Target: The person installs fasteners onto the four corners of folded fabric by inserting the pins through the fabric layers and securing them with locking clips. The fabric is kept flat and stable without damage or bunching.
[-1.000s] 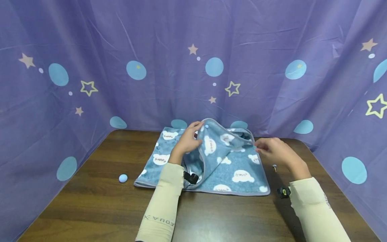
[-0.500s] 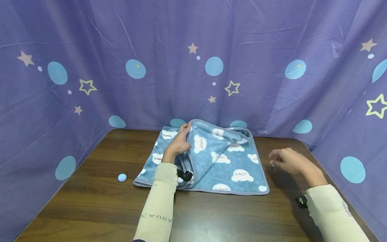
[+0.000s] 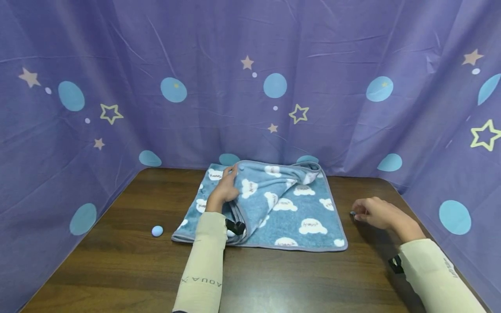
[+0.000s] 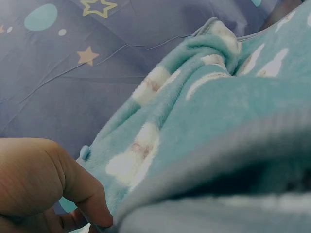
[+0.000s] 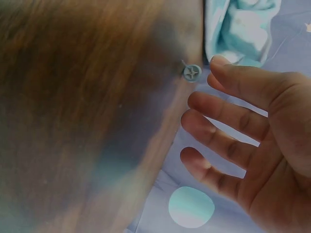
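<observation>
My left hand point(image 3: 225, 189) pinches the grey-bordered edge of a teal fleece blanket point(image 3: 313, 204) printed with white bear heads. A layer is drawn up and folded toward the left. In the left wrist view, the thumb presses on the blanket point(image 4: 223, 102) at lower left, and part of the grip is hidden. Right of the blanket, my right hand point(image 3: 381, 215) hovers low over the table with its fingers bent loosely. Close by its fingertips is a small screw point(image 5: 192, 73) with a round blue-grey head and a cross on top. A narrow gap separates fingers and screw in the right wrist view.
A light blue ball point(image 3: 157, 231) lies on the dark wooden table point(image 3: 117, 261), left of the blanket. Behind the table hangs a purple curtain point(image 3: 219, 95) with stars and blue dots. The blanket's back edge lies close to it.
My left hand has moved left and lower, drawing the blanket layer with it. My right hand has gone from the blanket's right edge out to the screw.
</observation>
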### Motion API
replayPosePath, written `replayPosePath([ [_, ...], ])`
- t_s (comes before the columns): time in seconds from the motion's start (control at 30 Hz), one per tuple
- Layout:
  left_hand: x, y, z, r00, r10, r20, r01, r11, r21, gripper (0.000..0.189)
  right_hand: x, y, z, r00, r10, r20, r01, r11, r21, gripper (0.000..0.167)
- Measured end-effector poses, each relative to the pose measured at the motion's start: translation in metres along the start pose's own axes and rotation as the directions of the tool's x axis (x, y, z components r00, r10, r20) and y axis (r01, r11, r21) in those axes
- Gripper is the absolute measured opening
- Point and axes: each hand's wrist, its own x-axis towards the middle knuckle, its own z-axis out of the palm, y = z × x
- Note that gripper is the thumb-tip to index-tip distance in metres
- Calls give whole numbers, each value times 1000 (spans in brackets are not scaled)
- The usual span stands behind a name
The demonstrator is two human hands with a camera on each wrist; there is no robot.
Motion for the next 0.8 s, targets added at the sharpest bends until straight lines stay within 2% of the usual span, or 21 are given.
replayPosePath([
  [0.17,-1,-2,0,1000,-13,18,13,1000,-12,98,3,1,2,1000,4,12,-4,1000,-8,15],
  [0.3,-2,-3,-1,998,-22,60,21,1000,18,94,6,-1,1,999,22,33,-21,1000,-23,21],
  [0.43,-5,3,-3,998,-35,60,30,997,76,92,11,-4,2,998,54,44,-52,998,-37,22],
  [0.53,-9,14,-6,999,-28,36,23,991,132,92,13,-4,3,996,72,46,-70,997,-42,21],
  [0.63,-15,32,-8,1000,-4,5,3,985,174,90,15,-3,3,995,84,53,-82,995,-48,21],
  [0.73,-20,51,-7,998,55,14,-57,973,224,85,17,-3,3,994,96,60,-92,994,-60,23],
  [0.8,-22,63,-2,992,119,51,-128,958,255,81,18,-5,3,993,99,63,-95,993,-67,24],
])
